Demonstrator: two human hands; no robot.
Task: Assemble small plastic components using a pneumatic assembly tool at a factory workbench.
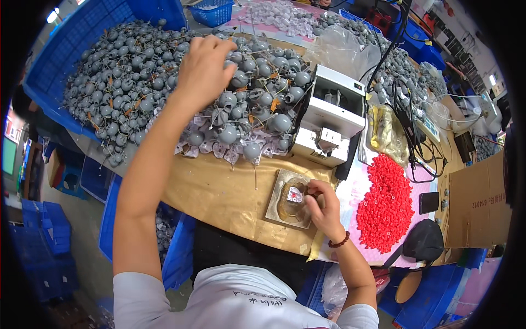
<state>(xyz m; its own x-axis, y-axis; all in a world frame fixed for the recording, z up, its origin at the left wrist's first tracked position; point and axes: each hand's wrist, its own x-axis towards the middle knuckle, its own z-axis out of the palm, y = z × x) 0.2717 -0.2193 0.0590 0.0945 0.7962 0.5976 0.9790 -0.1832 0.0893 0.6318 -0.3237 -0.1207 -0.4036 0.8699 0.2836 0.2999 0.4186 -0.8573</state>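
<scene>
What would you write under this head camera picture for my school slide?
A person's left hand reaches into a heap of grey round parts while the right hand presses a small piece on a worn pad beside red beads.

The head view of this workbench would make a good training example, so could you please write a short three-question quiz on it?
1. True or false: the left hand reaches into the pile of grey round parts.
2. What colour is the heap of small pieces right of the right hand?
3. The white machine stands: A) left of the grey pile, B) right of the grey pile, C) on the floor.

Key: 1 true; 2 red; 3 B.
</scene>
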